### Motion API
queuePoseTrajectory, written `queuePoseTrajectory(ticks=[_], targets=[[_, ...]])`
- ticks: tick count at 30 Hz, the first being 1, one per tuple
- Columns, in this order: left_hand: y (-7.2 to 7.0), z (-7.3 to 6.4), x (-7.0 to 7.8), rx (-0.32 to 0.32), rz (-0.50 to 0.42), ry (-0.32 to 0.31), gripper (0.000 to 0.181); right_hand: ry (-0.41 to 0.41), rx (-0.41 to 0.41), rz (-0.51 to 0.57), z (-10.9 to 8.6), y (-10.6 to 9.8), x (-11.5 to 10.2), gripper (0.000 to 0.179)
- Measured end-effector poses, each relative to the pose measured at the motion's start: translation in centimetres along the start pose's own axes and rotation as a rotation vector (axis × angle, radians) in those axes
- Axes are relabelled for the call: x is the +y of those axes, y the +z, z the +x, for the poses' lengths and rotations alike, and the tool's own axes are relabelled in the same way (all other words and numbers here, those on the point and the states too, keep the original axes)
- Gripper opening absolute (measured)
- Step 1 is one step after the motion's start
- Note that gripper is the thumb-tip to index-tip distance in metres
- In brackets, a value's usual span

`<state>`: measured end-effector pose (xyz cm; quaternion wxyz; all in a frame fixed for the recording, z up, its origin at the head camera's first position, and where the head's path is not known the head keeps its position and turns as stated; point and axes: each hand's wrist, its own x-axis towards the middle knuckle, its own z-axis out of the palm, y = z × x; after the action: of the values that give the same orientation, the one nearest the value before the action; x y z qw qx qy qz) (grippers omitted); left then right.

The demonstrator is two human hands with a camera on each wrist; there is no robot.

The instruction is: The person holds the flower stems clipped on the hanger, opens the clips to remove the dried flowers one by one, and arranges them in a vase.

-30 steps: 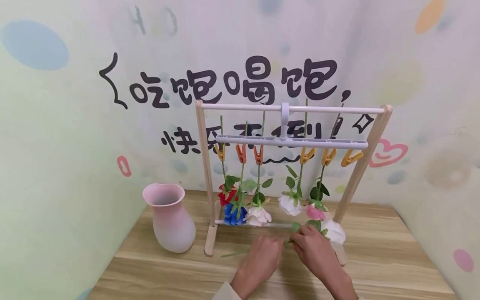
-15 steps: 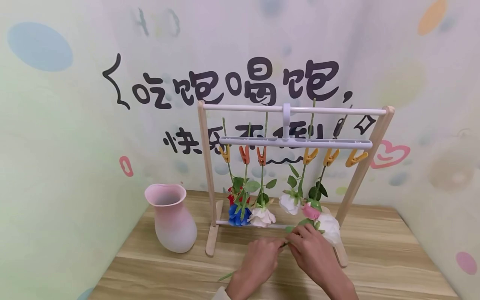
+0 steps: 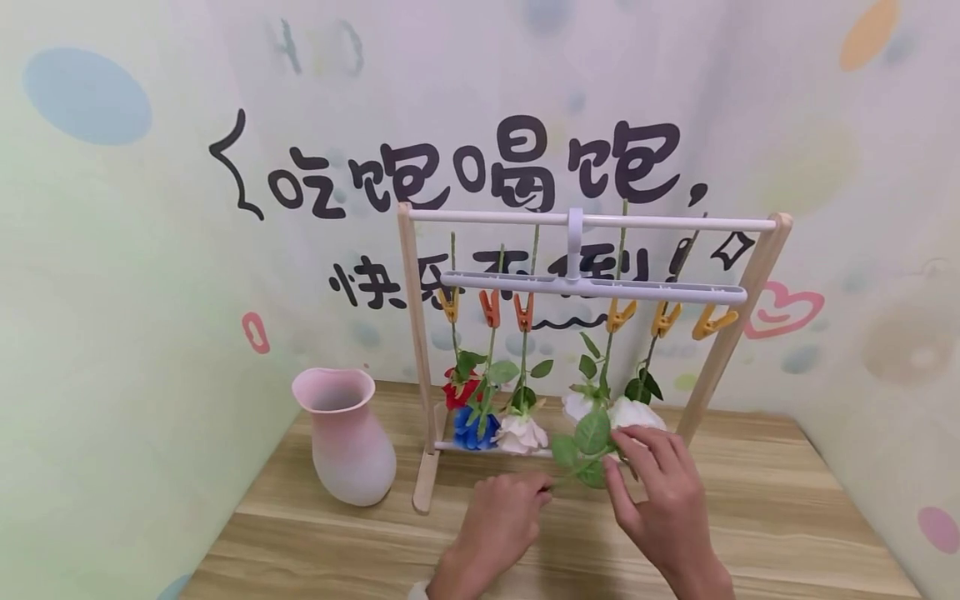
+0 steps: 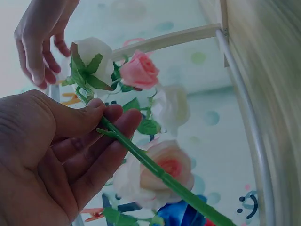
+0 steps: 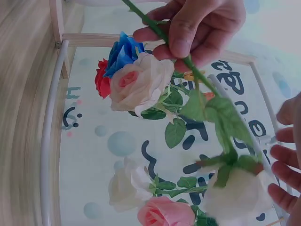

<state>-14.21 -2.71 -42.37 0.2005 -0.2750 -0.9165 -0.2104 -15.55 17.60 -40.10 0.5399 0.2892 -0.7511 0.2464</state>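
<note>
My left hand (image 3: 498, 517) pinches the green stem (image 4: 160, 172) of a white artificial rose (image 5: 235, 195) between thumb and fingers, below its leaves (image 3: 592, 432). The bloom points away to the right, in front of the hanging flowers. My right hand (image 3: 671, 500) is beside the bloom and leaves, fingers spread and slightly bent, gripping nothing. Behind, red (image 3: 459, 390), blue (image 3: 474, 429), pale pink (image 3: 521, 433) and white (image 3: 577, 406) roses hang head down by clips from a hanger (image 3: 592, 287). A pink rose (image 4: 140, 69) hangs there too, hidden in the head view.
The wooden rack (image 3: 415, 333) with a white top rail carries the hanger. Its rightmost yellow clip (image 3: 714, 322) holds no flower. A pink-and-white vase (image 3: 352, 454) stands left of the rack on the wood-grain table (image 3: 300, 550). A printed wall is behind.
My right hand has let go of the stem and moved right, its fingers spreading. The white rose has risen and its leaves now show. The left hand has kept its pinch, shifting slightly left.
</note>
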Motion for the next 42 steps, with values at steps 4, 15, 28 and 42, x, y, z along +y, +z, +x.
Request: queuePoseTrajectory(ticks=[4, 15, 28, 42], targets=[[-1.4, 0.1, -0.4, 0.080, -0.012, -0.020, 0.005, -0.010, 0.151, 0.040, 0.4, 0.1, 0.3, 0.037], [-7.5, 1.4, -2.7, 0.366, -0.074, -0.111, 0.012, 0.155, 0.203, -0.034, -0.5, 0.8, 3.4, 0.036], [-14.8, 3.3, -5.9, 0.670, -0.089, -0.104, 0.012, 0.417, 0.038, -0.083, 0.0, 2.3, 7.1, 0.039], [-19.5, 5.2, -6.2, 0.782, -0.088, -0.066, 0.014, 0.539, 0.042, -0.040, 1.1, 4.2, 8.2, 0.031]])
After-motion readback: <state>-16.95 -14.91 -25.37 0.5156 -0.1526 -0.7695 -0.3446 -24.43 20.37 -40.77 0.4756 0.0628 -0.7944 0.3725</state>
